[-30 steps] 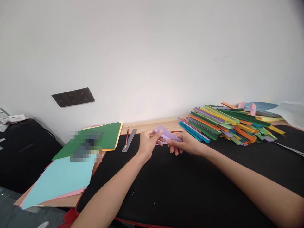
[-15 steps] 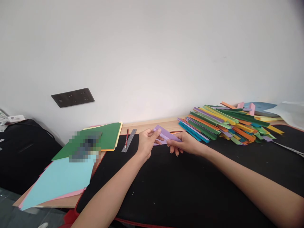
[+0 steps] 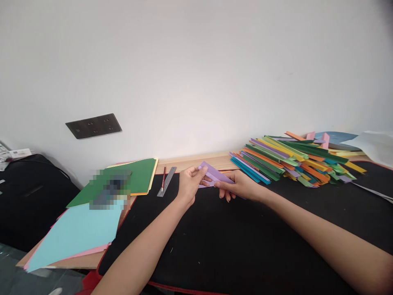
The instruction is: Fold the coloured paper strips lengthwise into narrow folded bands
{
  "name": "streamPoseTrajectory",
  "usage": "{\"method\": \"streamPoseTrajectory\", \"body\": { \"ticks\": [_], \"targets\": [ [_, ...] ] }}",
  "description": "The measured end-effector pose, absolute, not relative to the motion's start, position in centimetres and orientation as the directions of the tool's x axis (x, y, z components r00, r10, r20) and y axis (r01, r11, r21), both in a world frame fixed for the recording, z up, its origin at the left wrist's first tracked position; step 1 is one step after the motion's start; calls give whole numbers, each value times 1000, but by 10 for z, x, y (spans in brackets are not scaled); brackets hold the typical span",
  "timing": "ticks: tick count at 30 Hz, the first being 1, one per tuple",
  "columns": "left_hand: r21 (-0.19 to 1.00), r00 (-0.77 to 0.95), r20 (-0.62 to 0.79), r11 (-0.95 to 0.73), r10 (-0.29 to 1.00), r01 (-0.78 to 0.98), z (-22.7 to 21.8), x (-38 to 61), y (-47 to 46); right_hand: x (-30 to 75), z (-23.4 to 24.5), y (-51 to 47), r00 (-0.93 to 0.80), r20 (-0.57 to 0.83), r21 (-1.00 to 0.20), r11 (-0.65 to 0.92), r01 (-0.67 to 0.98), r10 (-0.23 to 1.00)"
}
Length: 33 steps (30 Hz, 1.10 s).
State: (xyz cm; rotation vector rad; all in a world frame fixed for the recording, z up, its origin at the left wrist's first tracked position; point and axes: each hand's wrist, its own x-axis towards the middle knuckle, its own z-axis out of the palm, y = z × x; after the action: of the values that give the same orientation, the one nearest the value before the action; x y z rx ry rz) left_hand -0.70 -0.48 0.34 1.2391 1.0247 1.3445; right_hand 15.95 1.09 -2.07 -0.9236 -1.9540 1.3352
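A purple sheet of paper (image 3: pixel 211 172), with a crease or folded strip along it, is held up above the black mat (image 3: pixel 233 241). My left hand (image 3: pixel 190 184) is closed on its left end, thumb on top. At the right end my right hand (image 3: pixel 236 185) grips the paper between thumb and fingers, the thumb lying along the near edge. Parts of the paper are hidden behind my fingers. To the left of my hands, a red pencil (image 3: pixel 163 180) lies against a metal ruler (image 3: pixel 168 180).
A heap of folded coloured paper strips (image 3: pixel 285 159) lies at the right by the wall. Green sheets (image 3: pixel 144 174) and light blue sheets (image 3: pixel 80 231) are stacked at the left, partly under a blurred patch. A black bag (image 3: pixel 30 192) stands at far left. A socket plate (image 3: pixel 93 126) is on the wall.
My right hand has shifted very slightly left along the purple paper. My left hand keeps its hold, and the other things lie as before.
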Motion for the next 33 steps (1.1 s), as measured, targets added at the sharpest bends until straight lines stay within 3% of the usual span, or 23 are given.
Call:
{"method": "streamPoseTrajectory", "body": {
  "ticks": [8, 33],
  "targets": [
    [991, 183, 108, -92, 977, -94, 3, -5, -7, 160, -18, 9, -580, 81, -939, 257, 227, 811],
    [980, 160, 133, -107, 978, -166, 3, -6, -5, 162, -14, 10, -570, 106, -970, 211, 122, 815]
  ]
}}
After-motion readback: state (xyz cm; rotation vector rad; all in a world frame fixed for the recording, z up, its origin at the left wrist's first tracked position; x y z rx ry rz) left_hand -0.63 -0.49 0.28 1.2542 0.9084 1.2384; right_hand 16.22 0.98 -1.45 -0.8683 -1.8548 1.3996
